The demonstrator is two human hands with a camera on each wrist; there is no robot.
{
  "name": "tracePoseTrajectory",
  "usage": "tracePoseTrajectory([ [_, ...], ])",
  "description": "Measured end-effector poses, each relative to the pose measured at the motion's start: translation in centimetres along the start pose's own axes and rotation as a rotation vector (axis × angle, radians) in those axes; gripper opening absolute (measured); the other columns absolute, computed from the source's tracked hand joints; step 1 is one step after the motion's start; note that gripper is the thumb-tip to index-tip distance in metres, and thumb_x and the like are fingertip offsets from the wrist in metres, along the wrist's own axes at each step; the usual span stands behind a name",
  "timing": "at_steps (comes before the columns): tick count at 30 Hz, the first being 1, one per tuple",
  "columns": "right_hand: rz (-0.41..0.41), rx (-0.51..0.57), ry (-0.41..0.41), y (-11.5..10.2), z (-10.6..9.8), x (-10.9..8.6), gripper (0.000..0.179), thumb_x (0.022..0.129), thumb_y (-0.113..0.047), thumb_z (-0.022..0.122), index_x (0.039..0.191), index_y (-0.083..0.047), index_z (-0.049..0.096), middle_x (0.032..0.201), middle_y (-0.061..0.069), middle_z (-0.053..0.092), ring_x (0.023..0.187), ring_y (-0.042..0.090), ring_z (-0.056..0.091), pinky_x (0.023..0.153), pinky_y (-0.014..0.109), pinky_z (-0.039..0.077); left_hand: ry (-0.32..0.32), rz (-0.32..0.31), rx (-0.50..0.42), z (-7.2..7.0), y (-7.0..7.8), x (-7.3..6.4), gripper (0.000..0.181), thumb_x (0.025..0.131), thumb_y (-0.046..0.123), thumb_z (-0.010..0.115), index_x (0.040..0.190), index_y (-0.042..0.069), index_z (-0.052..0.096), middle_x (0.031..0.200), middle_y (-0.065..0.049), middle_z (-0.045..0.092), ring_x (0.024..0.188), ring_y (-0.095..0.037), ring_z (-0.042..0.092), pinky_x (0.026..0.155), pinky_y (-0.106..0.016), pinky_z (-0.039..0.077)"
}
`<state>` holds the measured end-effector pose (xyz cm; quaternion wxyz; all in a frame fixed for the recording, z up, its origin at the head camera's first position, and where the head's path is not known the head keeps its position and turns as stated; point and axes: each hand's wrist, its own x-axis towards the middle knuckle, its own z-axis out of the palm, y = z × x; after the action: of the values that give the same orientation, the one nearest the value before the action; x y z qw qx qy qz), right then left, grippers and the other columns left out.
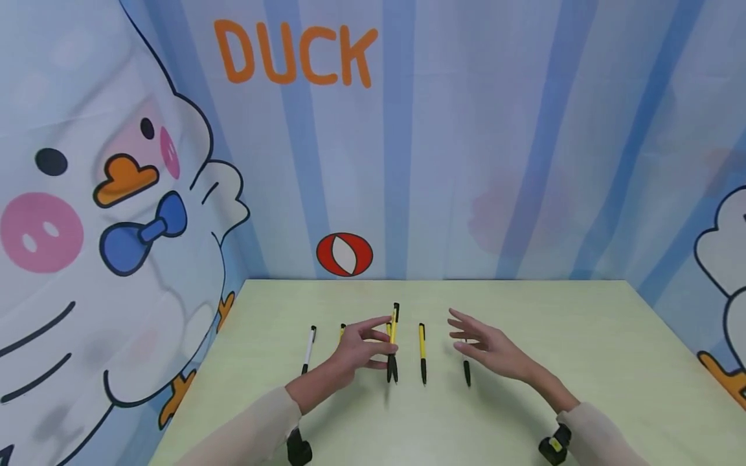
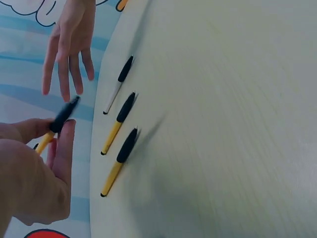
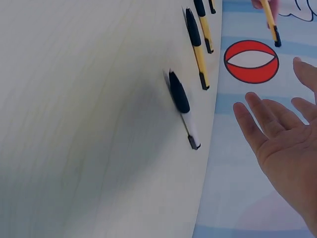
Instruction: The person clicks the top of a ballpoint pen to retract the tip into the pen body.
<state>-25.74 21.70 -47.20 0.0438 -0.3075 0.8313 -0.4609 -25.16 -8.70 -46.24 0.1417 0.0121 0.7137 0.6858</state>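
My left hand pinches a yellow ballpoint pen with a black grip and black clip end between thumb and fingers, raised over the table. Behind it in the head view, another yellow pen is partly covered. My right hand hovers with fingers spread and nothing in them, above a white pen with a black grip. Between the two hands lies a yellow pen. Left of the left hand is a second white pen, and the left hand hides most of one more yellow pen.
The pale table ends at a blue striped backdrop with duck drawings and a red oval print. The pens on the table lie in a spaced row. Each wrist wears a black camera.
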Motion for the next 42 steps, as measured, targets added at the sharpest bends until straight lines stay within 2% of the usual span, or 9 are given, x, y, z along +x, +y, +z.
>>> tracePoseTrajectory([
  [6,0.015,-0.014,0.054,0.2,-1.1,-1.4,0.061,0.105,-0.017,0.058,0.158,-0.001,0.033,0.152,0.03,0.047,0.13,0.049,0.057,0.101,0.039,0.058,0.093,-0.044,0.093,-0.9,-0.4,0.9,0.062,0.085,-0.001,0.08,0.142,0.013,0.061,0.109,-0.015,0.067,0.079,-0.012,0.072,0.07,-0.038,0.067],
  [11,0.027,-0.019,0.056,0.6,-1.5,-2.3,0.061,0.105,-0.016,0.058,0.158,0.001,0.033,0.151,0.032,0.047,0.129,0.051,0.056,0.097,0.018,0.056,0.182,-0.066,0.147,-1.6,-1.1,1.6,0.063,0.083,-0.005,0.08,0.141,0.009,0.062,0.102,-0.013,0.067,0.076,-0.013,0.07,0.065,-0.036,0.066],
  [14,0.036,-0.005,0.05,0.9,-1.6,-2.6,0.061,0.105,-0.016,0.058,0.158,0.001,0.032,0.152,0.033,0.046,0.13,0.051,0.056,0.095,0.011,0.052,0.204,-0.076,0.194,-2.1,-1.6,1.8,0.063,0.082,-0.007,0.08,0.141,0.006,0.061,0.098,-0.012,0.067,0.074,-0.014,0.072,0.061,-0.034,0.065],
  [20,0.046,0.018,0.041,1.3,-1.6,-2.9,0.062,0.104,-0.015,0.059,0.157,0.002,0.032,0.152,0.036,0.043,0.13,0.051,0.056,0.094,0.009,0.051,0.196,-0.065,0.339,-2.5,-2.6,2.4,0.063,0.081,-0.007,0.08,0.14,0.0,0.06,0.092,-0.013,0.071,0.063,-0.014,0.071,0.056,-0.029,0.063],
  [25,0.046,0.02,0.04,1.4,-1.4,-2.8,0.061,0.104,-0.015,0.059,0.157,0.001,0.034,0.152,0.035,0.044,0.128,0.051,0.057,0.094,0.01,0.052,0.186,-0.078,0.401,-2.6,-2.8,2.5,0.061,0.08,-0.007,0.081,0.138,-0.003,0.061,0.087,-0.014,0.074,0.058,-0.013,0.068,0.056,-0.028,0.063],
  [32,0.041,0.024,0.026,1.7,-1.3,-2.9,0.059,0.104,-0.015,0.059,0.156,0.002,0.036,0.151,0.035,0.045,0.127,0.049,0.058,0.094,0.012,0.053,0.174,-0.042,0.513,-2.4,-3.0,2.5,0.06,0.077,-0.007,0.083,0.134,-0.002,0.065,0.078,-0.012,0.073,0.055,-0.013,0.068,0.053,-0.029,0.062],
  [37,0.043,0.018,0.025,1.8,-1.4,-3.0,0.058,0.105,-0.015,0.058,0.156,0.003,0.035,0.151,0.036,0.045,0.126,0.05,0.058,0.094,0.012,0.054,0.16,0.007,0.565,-2.4,-3.3,2.7,0.061,0.076,-0.004,0.085,0.134,-0.002,0.065,0.077,-0.009,0.071,0.052,-0.014,0.068,0.051,-0.028,0.061],
  [42,0.055,0.015,0.021,2.0,-1.5,-3.3,0.058,0.105,-0.015,0.057,0.156,0.004,0.035,0.151,0.036,0.044,0.126,0.05,0.059,0.094,0.013,0.054,0.159,0.017,0.549,-2.7,-3.1,2.6,0.065,0.076,-0.002,0.086,0.137,-0.002,0.062,0.076,-0.01,0.071,0.053,-0.019,0.071,0.053,-0.03,0.062],
])
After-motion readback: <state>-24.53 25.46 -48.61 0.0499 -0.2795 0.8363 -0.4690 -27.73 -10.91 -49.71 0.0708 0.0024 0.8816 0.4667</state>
